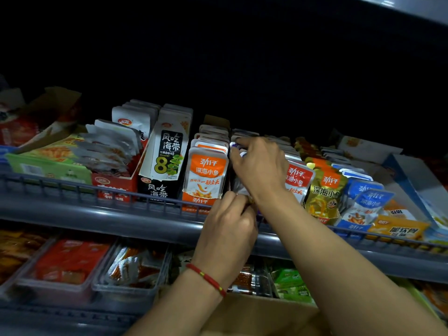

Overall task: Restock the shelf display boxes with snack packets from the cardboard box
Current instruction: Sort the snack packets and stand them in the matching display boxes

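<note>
My right hand reaches into a display box on the upper shelf, its fingers curled over the tops of purple-and-white snack packets. These packets stand between the orange packets and the red packets. My left hand, with a red bracelet on the wrist, pinches the lower edge of the same packets at the shelf's front rail. The brown cardboard box sits below my arms at the bottom of the view; its contents are hidden.
Black-and-white seaweed packets, a red box of silver packets and green packs fill the left. Gold and blue packets stand to the right. Clear trays of snacks line the lower shelf.
</note>
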Tool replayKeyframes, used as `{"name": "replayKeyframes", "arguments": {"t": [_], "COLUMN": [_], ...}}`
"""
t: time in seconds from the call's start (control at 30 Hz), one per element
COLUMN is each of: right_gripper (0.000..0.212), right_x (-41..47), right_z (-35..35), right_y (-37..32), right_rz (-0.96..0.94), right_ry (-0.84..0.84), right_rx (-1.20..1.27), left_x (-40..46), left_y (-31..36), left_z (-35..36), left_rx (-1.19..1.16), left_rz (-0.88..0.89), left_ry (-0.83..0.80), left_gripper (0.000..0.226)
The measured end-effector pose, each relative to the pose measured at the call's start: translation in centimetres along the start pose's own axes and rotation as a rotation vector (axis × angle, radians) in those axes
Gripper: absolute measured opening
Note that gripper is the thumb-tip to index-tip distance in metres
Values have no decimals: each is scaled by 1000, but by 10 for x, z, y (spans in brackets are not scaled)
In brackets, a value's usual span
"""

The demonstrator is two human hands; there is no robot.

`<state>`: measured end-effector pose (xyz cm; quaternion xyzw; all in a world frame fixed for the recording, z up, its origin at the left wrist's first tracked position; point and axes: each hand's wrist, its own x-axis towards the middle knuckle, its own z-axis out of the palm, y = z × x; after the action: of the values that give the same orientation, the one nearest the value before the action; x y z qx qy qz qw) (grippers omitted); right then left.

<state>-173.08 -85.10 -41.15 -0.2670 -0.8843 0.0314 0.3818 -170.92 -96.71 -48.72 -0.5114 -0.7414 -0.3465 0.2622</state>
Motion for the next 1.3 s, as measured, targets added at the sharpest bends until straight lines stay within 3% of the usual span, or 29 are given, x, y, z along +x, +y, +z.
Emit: {"name": "replayKeyframes", "arguments": {"t": [0.37,0.47,0.6,0.7,0.87,1.0,1.3], "right_gripper": [39,40,32,27,24,31,22], "right_x": [7,9,19,27,22,25,34], "right_z": [-2,-10,-57,-83,-86,-77,-65], "right_y": [-10,-9,10,39,66,73,77], "right_rz": [105,71,146,210,-3,-174,-155], "right_ry": [-13,-59,16,-9,-300,-363,-370], "right_rx": [-81,53,365,322,84,-40,263], "left_x": [0,0,-1,-2,-1,3,11], "left_y": [-3,-2,-1,1,5,6,11], "left_z": [3,1,-4,-4,-7,-7,-9], "left_rx": [-15,-5,23,23,-20,-20,-60], "left_rz": [-2,-9,-14,-26,-117,-150,-228], "left_ry": [20,-1,-51,-59,-64,-64,-40], "left_gripper": [6,17,30,33,42,46,61]}}
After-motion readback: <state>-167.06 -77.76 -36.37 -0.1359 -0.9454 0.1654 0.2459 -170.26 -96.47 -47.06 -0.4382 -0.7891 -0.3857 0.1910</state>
